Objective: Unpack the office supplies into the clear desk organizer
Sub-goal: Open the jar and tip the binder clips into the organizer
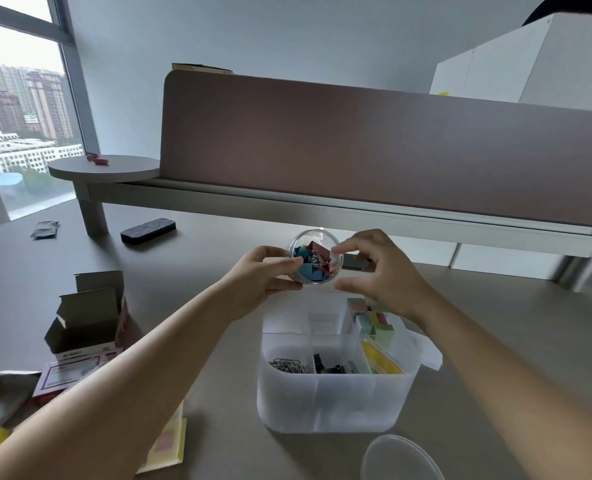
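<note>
My left hand (258, 277) grips a clear round tub (315, 256) of coloured binder clips, tilted with its open mouth facing me, above the far side of the clear desk organizer (332, 400). My right hand (374, 271) is at the tub's mouth, its fingertips pinching a pink binder clip (324, 259). The organizer's compartments hold silver paper clips (287, 366), black binder clips (329, 367), a yellow pack (382, 358) and pastel sticky pads (370, 317).
A clear round lid (402, 459) lies on the desk in front of the organizer. Opened cardboard boxes (86, 320) and yellow packaging (169, 441) sit at the left. A black eraser (148, 230) and a foil packet (45, 229) lie farther back. A partition screen (374, 150) bounds the desk.
</note>
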Demonstrator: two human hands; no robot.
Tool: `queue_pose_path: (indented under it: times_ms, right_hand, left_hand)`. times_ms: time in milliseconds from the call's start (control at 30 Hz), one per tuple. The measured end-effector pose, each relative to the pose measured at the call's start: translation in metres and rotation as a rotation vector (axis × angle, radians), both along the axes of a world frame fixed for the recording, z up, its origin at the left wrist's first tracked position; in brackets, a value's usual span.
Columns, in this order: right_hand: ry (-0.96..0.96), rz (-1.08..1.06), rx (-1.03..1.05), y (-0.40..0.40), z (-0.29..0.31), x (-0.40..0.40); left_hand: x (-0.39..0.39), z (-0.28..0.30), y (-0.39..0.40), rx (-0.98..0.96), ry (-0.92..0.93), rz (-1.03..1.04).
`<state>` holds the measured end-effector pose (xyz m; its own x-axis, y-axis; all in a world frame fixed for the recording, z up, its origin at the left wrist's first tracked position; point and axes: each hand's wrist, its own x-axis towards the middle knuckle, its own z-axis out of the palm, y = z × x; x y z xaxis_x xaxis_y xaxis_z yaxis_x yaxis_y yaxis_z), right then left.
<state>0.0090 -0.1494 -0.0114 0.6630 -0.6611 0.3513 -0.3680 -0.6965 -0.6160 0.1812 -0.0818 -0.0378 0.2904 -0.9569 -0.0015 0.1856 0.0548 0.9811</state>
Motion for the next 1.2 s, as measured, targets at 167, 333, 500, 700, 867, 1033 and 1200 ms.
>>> queue_pose_path:
  times_ms: [167,333,500,700,867,1033,1200]
  right_hand:
    - [0.122,-0.035,-0.09,-0.001,-0.006,0.01]
    - [0.124,-0.02,-0.084,-0.001,-0.009,0.008]
    - [0.116,-0.029,-0.091,-0.001,-0.008,0.002]
    - [0.07,0.009,-0.003,0.004,-0.003,-0.008]
    - [0.222,0.096,0.105,0.01,0.0,-0.015]
    - [0.158,0.1,0.142,0.011,-0.006,-0.014]
    - [-0.328,-0.053,0.274,-0.002,-0.006,-0.014]
  left_hand:
    - [-0.005,0.006,0.006,-0.037,-0.032,-0.07]
    - [-0.002,0.005,0.009,-0.078,-0.084,-0.044]
    - [0.0,0.005,0.007,-0.098,-0.13,-0.052]
    - [0.002,0.002,0.007,-0.103,-0.127,-0.045]
    - [0.001,0.001,0.008,-0.105,-0.069,-0.047]
    - [0.001,0.0,0.008,-0.112,-0.073,-0.049]
    - [0.0,0.002,0.008,-0.152,-0.132,-0.09]
